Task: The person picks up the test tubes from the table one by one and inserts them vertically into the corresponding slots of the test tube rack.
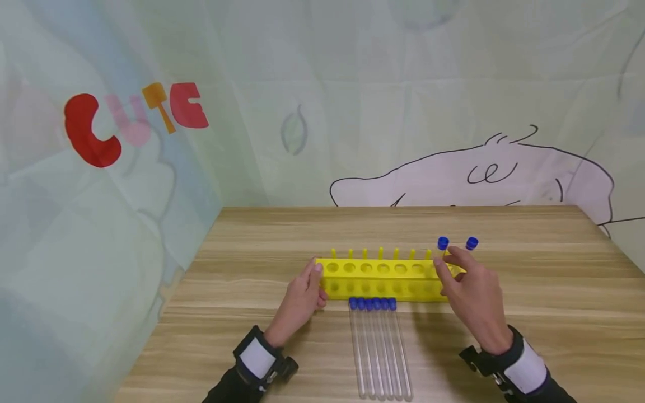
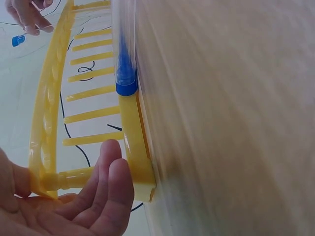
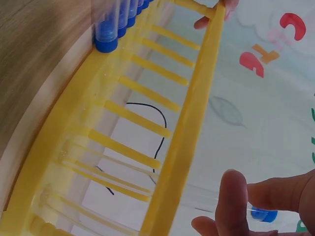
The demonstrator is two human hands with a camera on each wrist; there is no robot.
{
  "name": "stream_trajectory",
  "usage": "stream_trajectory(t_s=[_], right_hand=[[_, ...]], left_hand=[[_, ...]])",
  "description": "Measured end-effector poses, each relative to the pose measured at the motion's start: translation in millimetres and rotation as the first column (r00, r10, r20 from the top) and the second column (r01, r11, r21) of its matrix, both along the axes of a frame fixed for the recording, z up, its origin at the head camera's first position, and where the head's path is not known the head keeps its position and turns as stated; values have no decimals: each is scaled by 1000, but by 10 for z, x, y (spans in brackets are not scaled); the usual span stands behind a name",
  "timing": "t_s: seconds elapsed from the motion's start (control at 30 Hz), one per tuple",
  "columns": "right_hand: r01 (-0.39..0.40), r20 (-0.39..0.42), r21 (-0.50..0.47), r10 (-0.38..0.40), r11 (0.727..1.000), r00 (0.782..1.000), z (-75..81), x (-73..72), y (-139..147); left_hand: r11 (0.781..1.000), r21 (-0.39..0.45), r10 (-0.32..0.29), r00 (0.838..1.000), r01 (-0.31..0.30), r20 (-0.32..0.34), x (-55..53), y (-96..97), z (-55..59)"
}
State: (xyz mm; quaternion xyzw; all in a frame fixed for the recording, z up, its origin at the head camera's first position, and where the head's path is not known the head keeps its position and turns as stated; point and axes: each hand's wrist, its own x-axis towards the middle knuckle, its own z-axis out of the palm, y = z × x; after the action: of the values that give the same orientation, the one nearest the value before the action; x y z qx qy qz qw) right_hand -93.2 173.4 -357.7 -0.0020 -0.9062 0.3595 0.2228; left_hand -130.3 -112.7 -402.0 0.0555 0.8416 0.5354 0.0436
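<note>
Right hand [image 1: 475,294]: my thumb and index finger are bent close together about a blue-capped test tube [image 1: 443,243], just below its cap; the view is poor there, so I cannot tell whether they pinch it or merely stand round it.
Left hand [image 1: 300,296]: my thumb and fingers are curled round the left end of the yellow test tube rack [image 1: 375,275], gripping it.
Tube at my fingertips: it passes down through the rack's top near the right end, cap uppermost.
Second standing tube [image 1: 471,243]: just to the right of the first, also in the rack, partly behind my right hand.
Rack: upright, running left to right, with bare holes along its left and middle and a row of yellow pegs [image 1: 381,253] on its far side.
Six lying tubes [image 1: 380,352]: side by side on the near side, blue caps just beside the rack, bottoms towards me.
Wood-grain table [image 1: 211,313]: under everything.
Backdrop [image 1: 262,56]: pale printed cloth, coloured letters on the left, a line drawing far right.
</note>
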Motion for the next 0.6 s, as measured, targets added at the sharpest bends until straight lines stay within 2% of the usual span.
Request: stream_trajectory(t_s=[0.13,0.4,0.5,0.6], right_hand=[[1,-16,12,-1,1000,1000,64,42,-21],[-12,-114,-20,9,1000,993,184,127,-9],[-8,-185,-5,7,1000,983,228,160,-18],[-23,-271,16,27,1000,962,264,189,-38]], left_hand=[[1000,5,-6,1000,6,-9,-3,-2,0],[1000,9,-11,1000,11,-22,-20,5,-9],[1000,10,-13,1000,13,-13,-19,-3,-18],[1000,15,-11,1000,11,-6,-16,-10,-20]])
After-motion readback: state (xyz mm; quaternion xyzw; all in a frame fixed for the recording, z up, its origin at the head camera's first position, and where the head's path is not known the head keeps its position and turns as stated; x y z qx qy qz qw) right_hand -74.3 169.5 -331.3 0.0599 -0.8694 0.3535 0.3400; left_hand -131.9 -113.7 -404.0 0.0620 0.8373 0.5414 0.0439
